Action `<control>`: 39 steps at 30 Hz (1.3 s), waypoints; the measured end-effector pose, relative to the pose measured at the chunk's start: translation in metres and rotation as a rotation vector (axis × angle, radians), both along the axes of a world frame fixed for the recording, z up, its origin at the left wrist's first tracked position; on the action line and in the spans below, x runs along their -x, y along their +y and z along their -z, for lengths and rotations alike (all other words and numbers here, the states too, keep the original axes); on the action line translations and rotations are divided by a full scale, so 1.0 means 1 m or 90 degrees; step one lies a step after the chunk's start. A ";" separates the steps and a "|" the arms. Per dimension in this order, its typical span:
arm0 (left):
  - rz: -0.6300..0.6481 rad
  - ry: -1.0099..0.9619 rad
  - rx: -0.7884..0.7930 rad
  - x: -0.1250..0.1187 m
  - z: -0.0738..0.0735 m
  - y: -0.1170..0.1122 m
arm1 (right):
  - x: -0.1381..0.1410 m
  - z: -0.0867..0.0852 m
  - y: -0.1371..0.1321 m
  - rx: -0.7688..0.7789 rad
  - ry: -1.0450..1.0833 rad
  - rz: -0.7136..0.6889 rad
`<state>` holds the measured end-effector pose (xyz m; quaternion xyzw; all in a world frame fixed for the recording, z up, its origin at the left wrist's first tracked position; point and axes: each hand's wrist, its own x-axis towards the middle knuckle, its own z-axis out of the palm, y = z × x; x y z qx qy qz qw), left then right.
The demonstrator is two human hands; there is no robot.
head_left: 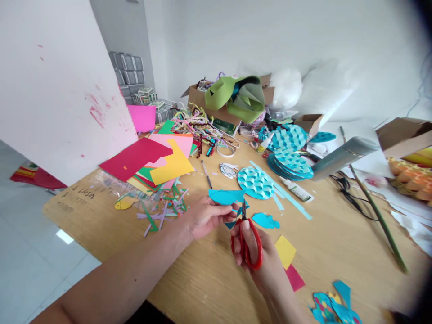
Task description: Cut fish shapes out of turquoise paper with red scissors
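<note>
My left hand (205, 217) pinches a piece of turquoise paper (225, 196) and holds it up over the wooden table (337, 243). My right hand (259, 254) grips red-handled scissors (246, 243), fingers through the loops, blades pointing up into the lower edge of that paper. A small turquoise cut-out (265, 220) lies on the table just right of the blades. A yellow paper square (285, 251) and a red scrap (294, 277) lie by my right wrist.
Stacked coloured sheets (158, 164) and paper strips (165, 209) lie to the left. Turquoise scalloped discs (256, 182), a glue tube (297, 189), a grey cylinder (344, 157), cardboard boxes (232, 101), a green stick (378, 216) and cables crowd the far side. Paper fish (334, 308) lie near right.
</note>
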<state>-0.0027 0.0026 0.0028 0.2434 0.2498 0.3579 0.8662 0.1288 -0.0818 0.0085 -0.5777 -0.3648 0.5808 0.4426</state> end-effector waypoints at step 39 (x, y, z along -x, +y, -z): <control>-0.150 0.191 -0.020 -0.008 0.002 -0.012 | 0.007 0.002 -0.005 0.000 -0.083 -0.094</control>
